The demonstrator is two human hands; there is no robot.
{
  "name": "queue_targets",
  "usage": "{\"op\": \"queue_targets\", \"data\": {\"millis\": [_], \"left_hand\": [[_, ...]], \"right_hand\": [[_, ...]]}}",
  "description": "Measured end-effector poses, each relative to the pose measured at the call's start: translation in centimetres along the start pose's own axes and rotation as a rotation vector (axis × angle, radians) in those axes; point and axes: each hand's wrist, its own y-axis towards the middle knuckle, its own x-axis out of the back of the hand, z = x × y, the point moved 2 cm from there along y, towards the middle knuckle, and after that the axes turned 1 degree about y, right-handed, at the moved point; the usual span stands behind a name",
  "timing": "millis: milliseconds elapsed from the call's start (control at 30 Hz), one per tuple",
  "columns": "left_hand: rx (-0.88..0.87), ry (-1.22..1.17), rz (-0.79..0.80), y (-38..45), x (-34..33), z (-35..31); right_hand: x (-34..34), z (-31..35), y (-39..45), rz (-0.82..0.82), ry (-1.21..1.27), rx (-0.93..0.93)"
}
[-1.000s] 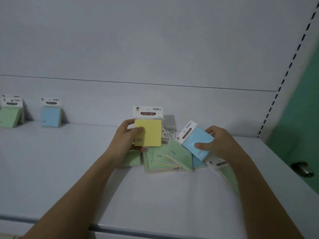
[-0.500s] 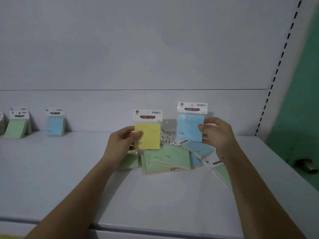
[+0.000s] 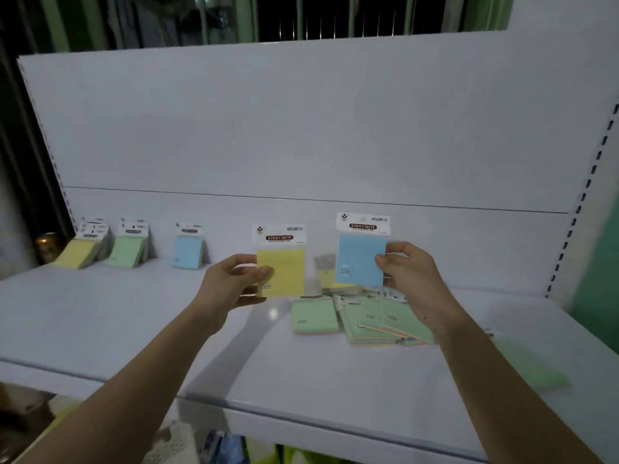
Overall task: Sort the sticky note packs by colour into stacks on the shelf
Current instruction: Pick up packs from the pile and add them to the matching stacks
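We hold a yellow pack [image 3: 280, 267] upright in our left hand [image 3: 231, 285] and a blue pack [image 3: 361, 259] in our right hand [image 3: 412, 275], above the mixed pile [image 3: 365, 321] on the shelf [image 3: 134, 323]. Three stacks, probably yellow [image 3: 80, 251], green [image 3: 129, 249], blue [image 3: 187, 251], stand far left.

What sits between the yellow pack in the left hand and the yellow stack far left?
Nothing on the way: bare shelf lies between the yellow pack in the left hand and the yellow stack; green stack and blue stack stand against the back panel.
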Motion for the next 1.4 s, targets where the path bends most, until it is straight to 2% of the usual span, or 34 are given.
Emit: {"op": "queue_targets", "data": {"millis": [233,433,700,967,1400], "left_hand": [[0.043,-0.050,-0.107,-2.2,12.4,-1.2],[0.055,0.009,-0.166,-4.2,23.2,-1.7],[0.067,0.020,-0.245,-6.1,33.7,-1.8],[0.060,0.051,-0.263,-2.2,38.3,-1.8],[0.160,0.128,-0.180,11.5,43.9,-0.6]], "right_hand": [[-11.3,0.0,-2.5,0.084,-0.051,0.006],[-22.1,-1.2,-5.9,0.133,-0.022,-0.008],[-31.9,-1.4,-8.0,0.146,0.001,-0.019],[-35.0,-2.9,-6.0,0.100,-0.021,-0.033],[-45.3,-6.2,4.6,0.101,0.028,-0.101]]}}
